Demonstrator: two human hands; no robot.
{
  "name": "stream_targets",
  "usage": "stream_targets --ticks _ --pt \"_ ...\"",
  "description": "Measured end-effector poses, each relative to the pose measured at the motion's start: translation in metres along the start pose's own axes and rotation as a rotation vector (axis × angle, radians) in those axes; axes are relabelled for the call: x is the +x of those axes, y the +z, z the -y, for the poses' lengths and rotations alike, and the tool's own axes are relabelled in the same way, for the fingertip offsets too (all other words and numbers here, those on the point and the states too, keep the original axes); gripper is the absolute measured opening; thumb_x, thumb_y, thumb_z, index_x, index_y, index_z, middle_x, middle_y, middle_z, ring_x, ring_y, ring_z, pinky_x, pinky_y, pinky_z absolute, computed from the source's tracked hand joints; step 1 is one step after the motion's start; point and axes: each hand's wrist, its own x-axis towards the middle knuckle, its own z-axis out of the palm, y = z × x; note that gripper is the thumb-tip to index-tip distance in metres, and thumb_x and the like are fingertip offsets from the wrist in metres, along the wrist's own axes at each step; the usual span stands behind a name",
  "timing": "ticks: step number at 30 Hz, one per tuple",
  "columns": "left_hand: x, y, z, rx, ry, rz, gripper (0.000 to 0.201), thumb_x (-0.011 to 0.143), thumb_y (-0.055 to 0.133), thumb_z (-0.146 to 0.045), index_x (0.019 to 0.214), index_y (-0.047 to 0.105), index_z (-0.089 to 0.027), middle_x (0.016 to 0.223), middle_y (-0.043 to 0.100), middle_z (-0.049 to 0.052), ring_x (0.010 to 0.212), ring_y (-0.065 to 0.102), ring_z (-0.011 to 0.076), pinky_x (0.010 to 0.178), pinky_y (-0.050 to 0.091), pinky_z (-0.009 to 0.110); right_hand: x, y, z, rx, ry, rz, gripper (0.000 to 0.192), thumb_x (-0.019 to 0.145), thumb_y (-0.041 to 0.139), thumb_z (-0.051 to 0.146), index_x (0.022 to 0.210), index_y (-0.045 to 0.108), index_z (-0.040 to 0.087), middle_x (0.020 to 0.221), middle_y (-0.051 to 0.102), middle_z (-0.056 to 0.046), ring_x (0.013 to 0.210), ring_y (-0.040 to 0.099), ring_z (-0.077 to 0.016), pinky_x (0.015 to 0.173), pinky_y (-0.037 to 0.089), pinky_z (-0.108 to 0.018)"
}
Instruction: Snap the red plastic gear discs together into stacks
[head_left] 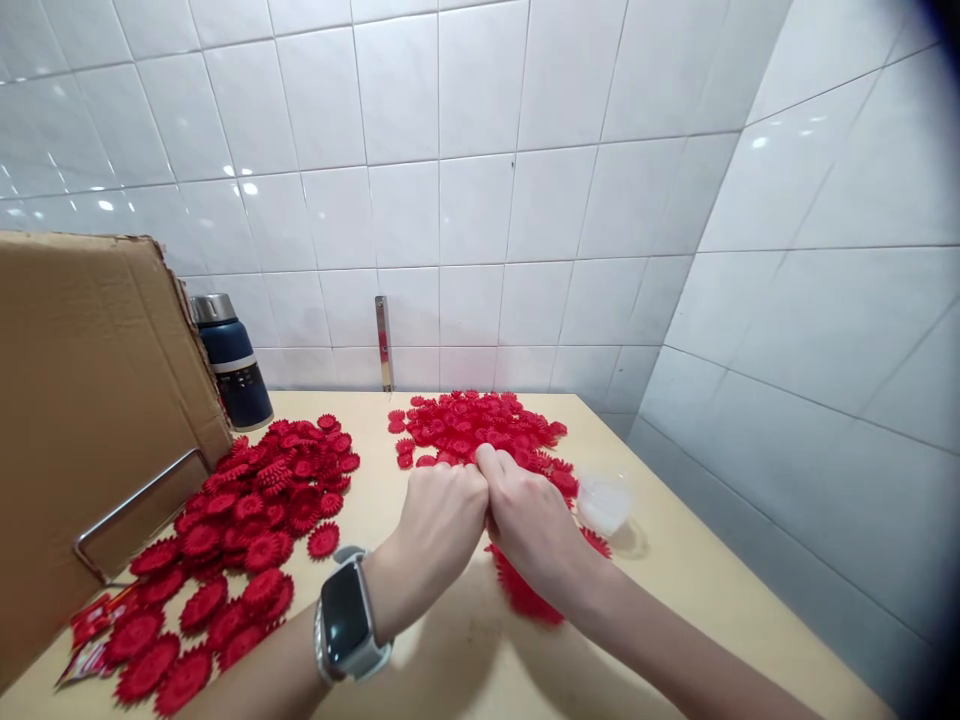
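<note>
Your left hand (439, 515) and right hand (529, 520) press together as closed fists over the tabletop (712, 590), just before a heap of red toothed discs (480, 425); what they grip is hidden.

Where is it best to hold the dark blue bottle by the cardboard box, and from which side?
Probably the dark blue bottle is best gripped around its round body, below the silver cap. Come from its right: it stands upright, the cardboard box crowds its left, the wall is behind.

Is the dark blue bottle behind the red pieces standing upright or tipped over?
Upright. The dark blue bottle stands on its base on the table, silver cap on top, beside the cardboard box.
</note>
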Motion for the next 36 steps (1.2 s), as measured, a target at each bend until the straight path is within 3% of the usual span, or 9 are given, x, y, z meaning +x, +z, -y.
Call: stream_targets --ticks 14,19,22,25,30,33,36 --pt "0.004 0.001 -0.004 0.051 -0.043 0.029 0.025 0.08 0.041 -0.002 0.072 0.063 -0.009 0.067 0.065 0.01 0.062 0.063 0.0219 0.05 0.042 0.03 0.005 -0.003 0.005 -0.045 0.122 0.08 0.025 0.066 0.043 -0.004 0.075 0.043 0.02 0.067 0.047 -0.001 0.05 0.044 -0.0136 0.044 0.017 -0.025" --pt "0.008 0.021 0.008 0.08 -0.135 0.052 0.018 0.086 0.051 -0.025 0.094 0.058 -0.011 0.09 0.062 0.005 0.078 0.061 0.0159 0.069 0.05 0.034 0.01 -0.002 -0.007 0.055 0.189 0.05 0.03 0.063 0.039 -0.01 0.074 0.045 0.017 0.067 0.046 -0.003 0.052 0.043 -0.0139 0.047 0.017 -0.026" --pt "0.012 0.028 0.019 0.049 -0.166 0.055 0.022 0.086 0.051 -0.029 0.099 0.057 -0.012 0.094 0.061 0.005 0.079 0.06 0.0154 0.069 0.051 0.034 0.013 -0.008 -0.019 0.229 0.158 0.047 0.025 0.068 0.042 -0.005 0.075 0.046 0.018 0.062 0.045 0.0 0.055 0.044 -0.0142 0.049 0.024 -0.026" --pt "0.013 0.022 0.026 -0.011 -0.177 0.003 0.019 0.087 0.047 -0.025 0.085 0.059 -0.011 0.079 0.062 0.004 0.07 0.059 0.0152 0.063 0.047 0.03 0.017 -0.016 -0.03 0.494 0.076 0.059 0.015 0.079 0.044 0.009 0.088 0.048 0.02 0.062 0.046 0.003 0.056 0.046 -0.0129 0.051 0.034 -0.024" --pt "0.008 0.001 0.033 -0.201 -0.124 -0.124 0.025 0.082 0.039 -0.019 0.062 0.054 -0.016 0.059 0.057 0.002 0.055 0.051 0.0142 0.05 0.027 0.025 0.022 -0.022 -0.045 0.921 0.021 0.094 0.015 0.081 0.048 0.025 0.095 0.05 0.021 0.088 0.058 -0.002 0.075 0.058 -0.0139 0.064 0.049 -0.027" --pt "0.004 -0.006 0.036 -0.337 -0.115 -0.178 0.027 0.081 0.038 -0.022 0.056 0.049 -0.017 0.053 0.05 -0.001 0.05 0.043 0.0123 0.049 0.022 0.026 0.023 -0.021 -0.05 1.092 0.02 0.1 0.017 0.081 0.051 0.028 0.096 0.052 0.02 0.096 0.06 -0.004 0.087 0.059 -0.0161 0.074 0.05 -0.031" --pt "0.004 -0.008 0.04 -0.499 -0.112 -0.199 0.025 0.079 0.04 -0.022 0.054 0.045 -0.017 0.051 0.044 -0.003 0.049 0.039 0.0116 0.049 0.023 0.026 0.024 -0.017 -0.051 1.182 0.046 0.106 0.019 0.08 0.052 0.029 0.097 0.051 0.02 0.087 0.062 -0.003 0.079 0.062 -0.0154 0.074 0.051 -0.033"
